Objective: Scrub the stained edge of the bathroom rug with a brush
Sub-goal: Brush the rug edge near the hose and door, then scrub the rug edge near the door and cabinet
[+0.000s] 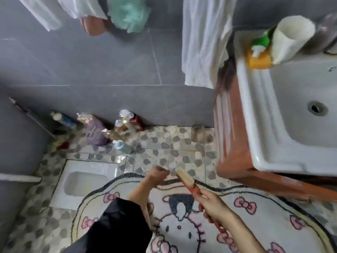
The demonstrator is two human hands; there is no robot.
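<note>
A white bathroom rug (264,221) with a dark border, pink bows and a cartoon cat face lies on the floor at the bottom of the view. My right hand (212,205) is shut on the red handle of a brush (185,178). Its pale bristle head rests at the rug's far dark edge. My left hand (157,174) is closed in a fist at that same far edge, just left of the bristles; whether it pinches the rug I cannot tell. A black sleeve covers my left forearm.
A white squat toilet pan (87,179) is set in the pebble-pattern floor left of the rug. Several bottles (109,128) stand along the grey wall. A white sink (291,110) on a red-brown cabinet (229,143) juts in at right, with a towel (202,42) hanging beside it.
</note>
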